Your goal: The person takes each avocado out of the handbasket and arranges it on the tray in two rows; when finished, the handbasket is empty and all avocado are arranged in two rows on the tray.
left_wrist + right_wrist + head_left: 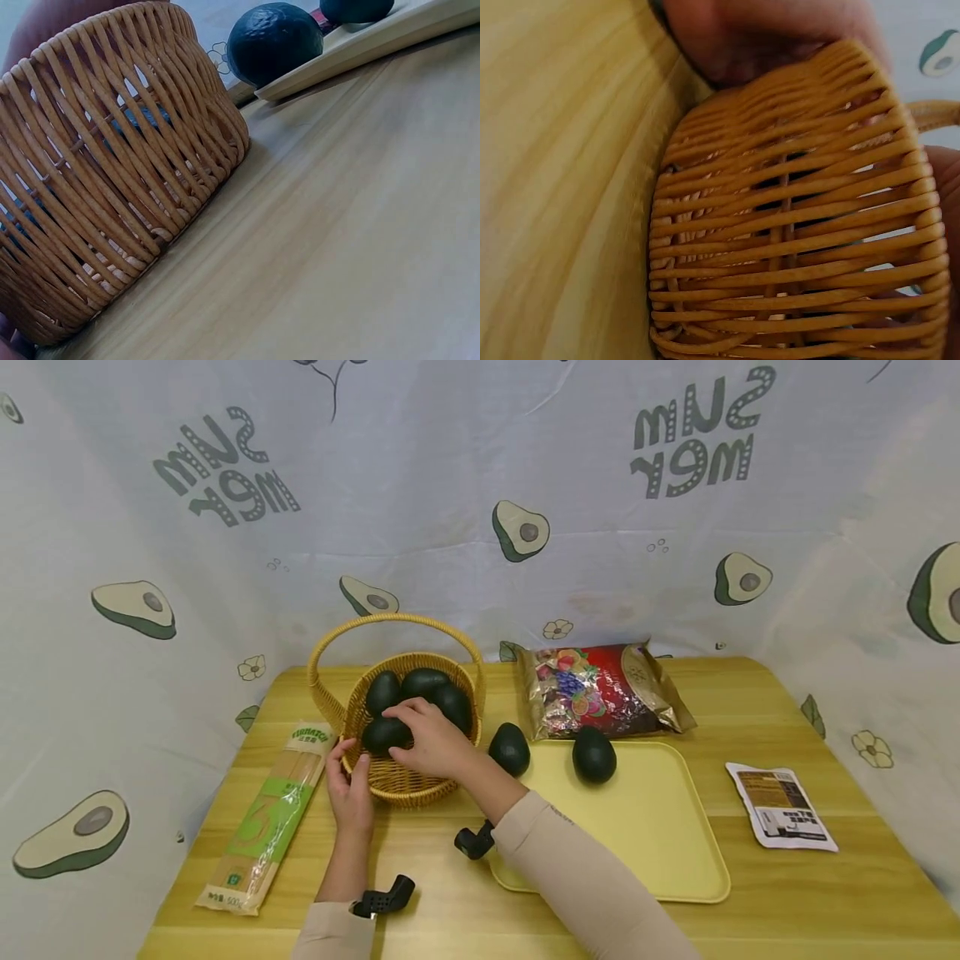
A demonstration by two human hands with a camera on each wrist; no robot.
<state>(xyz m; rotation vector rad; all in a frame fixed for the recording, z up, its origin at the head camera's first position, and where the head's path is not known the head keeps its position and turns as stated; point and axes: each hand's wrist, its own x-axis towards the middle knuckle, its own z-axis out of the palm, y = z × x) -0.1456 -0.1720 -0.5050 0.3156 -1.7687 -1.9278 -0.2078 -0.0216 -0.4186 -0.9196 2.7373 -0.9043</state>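
The right arm reaches over the yellow tray (645,827) and leans into the wicker basket (405,797). The right hand (433,743) points down, its thumb and fingers pinching a dark avocado (381,737) at the left side inside the basket, near three other avocados (384,692). The left arm goes nearly straight forward on the table (427,935). The left hand (351,793) rests against the basket's left side, fingers up, with the thumb apart from them.
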